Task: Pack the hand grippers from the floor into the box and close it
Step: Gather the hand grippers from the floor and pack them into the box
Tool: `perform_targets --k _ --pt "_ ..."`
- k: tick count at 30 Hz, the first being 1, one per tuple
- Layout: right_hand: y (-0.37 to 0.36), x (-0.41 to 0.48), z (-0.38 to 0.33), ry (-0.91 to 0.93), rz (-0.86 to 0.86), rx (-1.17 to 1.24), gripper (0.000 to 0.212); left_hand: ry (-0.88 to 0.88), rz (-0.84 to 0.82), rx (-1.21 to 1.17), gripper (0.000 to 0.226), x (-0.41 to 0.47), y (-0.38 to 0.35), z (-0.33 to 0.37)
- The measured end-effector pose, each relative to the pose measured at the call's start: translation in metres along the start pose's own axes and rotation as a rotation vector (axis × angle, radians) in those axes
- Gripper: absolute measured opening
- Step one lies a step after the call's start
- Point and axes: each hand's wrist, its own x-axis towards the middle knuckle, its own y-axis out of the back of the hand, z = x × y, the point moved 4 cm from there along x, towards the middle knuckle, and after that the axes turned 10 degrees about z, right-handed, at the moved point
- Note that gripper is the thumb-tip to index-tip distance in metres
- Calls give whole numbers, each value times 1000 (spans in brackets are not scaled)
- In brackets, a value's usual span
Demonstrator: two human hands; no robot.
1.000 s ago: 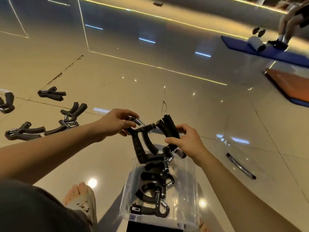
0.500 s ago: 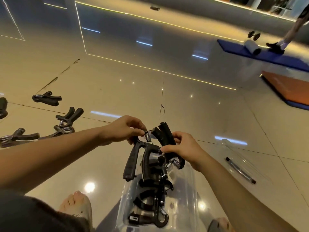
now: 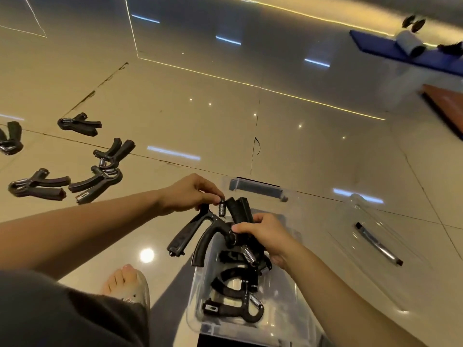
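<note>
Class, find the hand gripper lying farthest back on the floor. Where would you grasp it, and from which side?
Grip the hand gripper by its two handles, coming down from above at its right end. It lies flat, spring head to the left, handles pointing right and close together, so one grasp likely wraps both.

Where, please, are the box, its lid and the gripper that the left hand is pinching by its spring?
Box point(image 3: 280, 309): head view, on the bare clear bottom near its right wall.
Lid point(image 3: 377, 242): head view, on its dark handle.
Gripper point(image 3: 186, 232): head view, on its outer black handle.
</note>
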Motion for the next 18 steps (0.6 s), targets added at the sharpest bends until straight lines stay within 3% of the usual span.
perform_targets --k 3,12,15,18 --pt "-1 2 6 -7 4 16 46 18 83 2 11 1 0 -4" --pt "-5 -1 9 39 16 42 55 182 234 -76 33 -22 -4 -13" --pt "-7 -5 5 57 16 68 50 204 224 -3 49 -39 -4 -11" --pt "-8 -7 1 70 16 81 47 154 203 188 79 -56 -2 -9"
